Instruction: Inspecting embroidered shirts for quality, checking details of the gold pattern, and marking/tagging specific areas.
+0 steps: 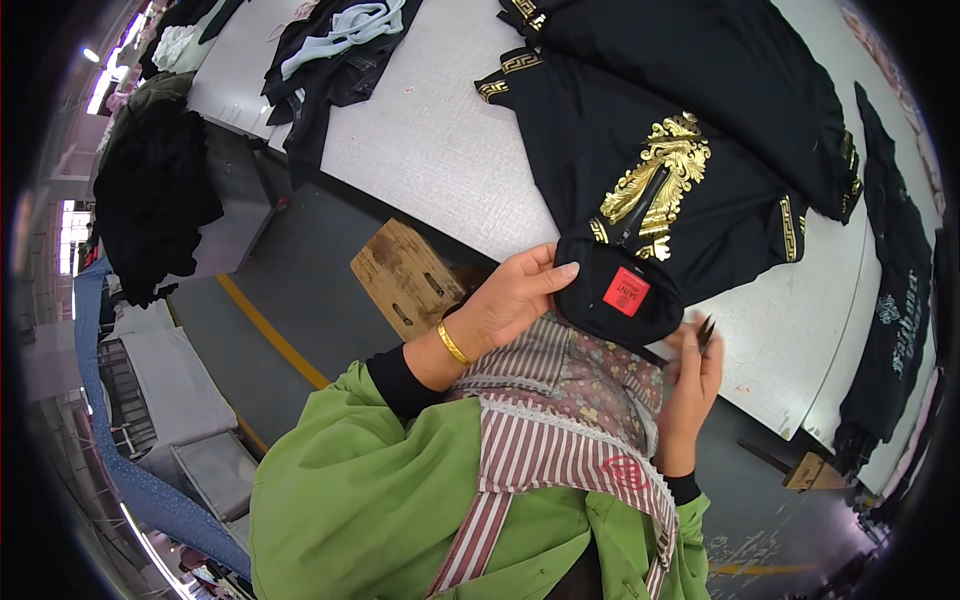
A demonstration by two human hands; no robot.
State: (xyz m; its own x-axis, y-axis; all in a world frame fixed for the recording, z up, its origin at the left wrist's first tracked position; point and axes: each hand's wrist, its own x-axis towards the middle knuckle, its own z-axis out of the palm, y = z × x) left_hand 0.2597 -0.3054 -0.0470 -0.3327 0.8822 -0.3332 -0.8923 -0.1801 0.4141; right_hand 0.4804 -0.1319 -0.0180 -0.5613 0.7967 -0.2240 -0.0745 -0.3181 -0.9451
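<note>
Above the apron (560, 445), the left hand (515, 300) clamps its grip on the collar (592, 285) of a black shirt (745, 200); the right hand (692, 382) has its grip closed on dark snips (706, 334). The shirt lies on the table (440, 130), collar past the near edge. Beyond are other clothes (350, 80).

Blur softens the fingertips of the bare right hand (697, 368), which also cover part of a small, dark, pointed tool (706, 334), so its exact kind cannot be told. The bare left hand (515, 300) has some fingertips hidden under the collar of a black short-sleeved shirt with gold scrollwork (665, 175), whose square red fabric label (627, 291) bears lettering partly too small to read. The upper edge cuts off a gold-trimmed black garment (700, 50) and a crumpled pale-blue cloth (345, 36).
</note>
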